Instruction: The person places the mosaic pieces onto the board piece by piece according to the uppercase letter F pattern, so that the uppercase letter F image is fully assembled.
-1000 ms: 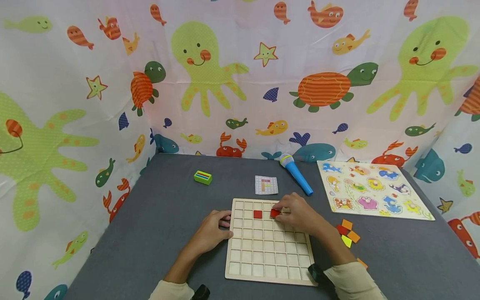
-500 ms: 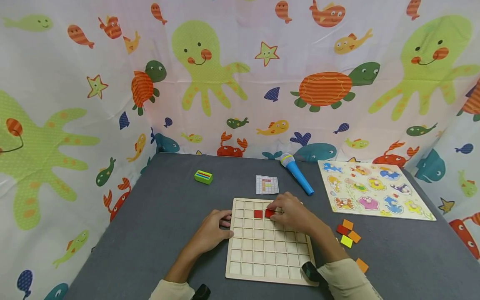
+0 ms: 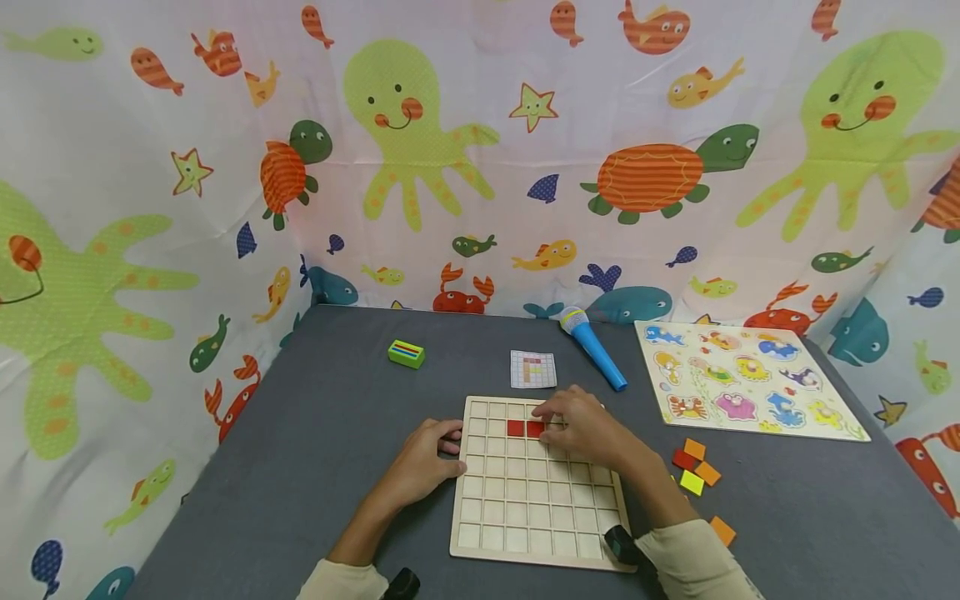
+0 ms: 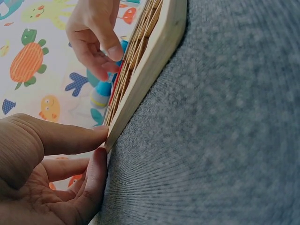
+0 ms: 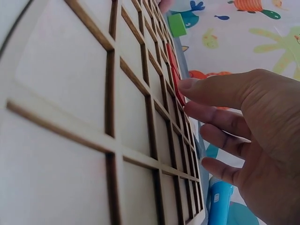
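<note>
A wooden grid board (image 3: 538, 500) lies on the grey table, with two red square tiles side by side in its second row. At its left edge my left hand (image 3: 420, 467) pinches the rim between thumb and fingers; the left wrist view shows the thumb (image 4: 84, 138) on that rim. My right hand (image 3: 581, 425) is over the upper rows, its thumb and index fingertips right at the right-hand red tile (image 3: 534, 428). That tile lies flat beside the other red tile (image 3: 516, 428). In the right wrist view the thumb (image 5: 206, 89) touches the tile, with the other fingers loosely bent.
Loose orange, red and yellow tiles (image 3: 692, 482) lie right of the board. Behind it are a small printed pattern card (image 3: 533, 370), a blue toy microphone (image 3: 598, 354) and a green block (image 3: 406, 355). A picture puzzle board (image 3: 750, 379) stands at the back right.
My right hand has slid left with the red tile, which now lies flat against the other one in the grid. My left hand has stayed at the board's edge.
</note>
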Tool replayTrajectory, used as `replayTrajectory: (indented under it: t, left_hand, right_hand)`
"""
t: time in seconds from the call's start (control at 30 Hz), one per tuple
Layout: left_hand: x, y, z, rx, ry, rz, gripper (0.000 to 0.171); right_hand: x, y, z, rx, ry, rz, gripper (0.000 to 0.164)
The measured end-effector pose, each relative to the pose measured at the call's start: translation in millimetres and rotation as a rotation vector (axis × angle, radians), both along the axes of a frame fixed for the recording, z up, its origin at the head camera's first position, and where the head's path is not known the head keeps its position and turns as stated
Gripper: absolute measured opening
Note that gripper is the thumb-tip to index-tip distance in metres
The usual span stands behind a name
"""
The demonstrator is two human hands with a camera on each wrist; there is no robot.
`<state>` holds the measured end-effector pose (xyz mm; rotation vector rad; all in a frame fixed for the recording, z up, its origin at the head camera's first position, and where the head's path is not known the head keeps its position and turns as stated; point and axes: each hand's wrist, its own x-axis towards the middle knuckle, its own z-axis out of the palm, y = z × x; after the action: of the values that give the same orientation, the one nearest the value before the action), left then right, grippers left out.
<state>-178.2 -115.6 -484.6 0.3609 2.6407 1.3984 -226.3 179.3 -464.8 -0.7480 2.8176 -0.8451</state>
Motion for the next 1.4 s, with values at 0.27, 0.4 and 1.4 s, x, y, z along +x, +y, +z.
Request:
replayTrajectory:
  t: [0.27, 0.4, 1.4]
  left_hand:
    - [2.9, -1, -0.9, 0.012, -0.001, -0.004, 0.060]
    - [3.4, -1, -1.3, 0.019, 0.006, -0.003, 0.060]
    - [-0.9, -1, -1.2, 0.009, 0.006, -0.005, 0.061]
  right_hand:
    - [3.9, 8, 1.5, -0.050, -0.043, -0.012, 0.029]
    - [6.9, 16, 4.8, -0.053, -0.071, -0.031, 0.028]
    - [50.0, 123, 9.4, 0.000, -0.020, -0.178, 0.039]
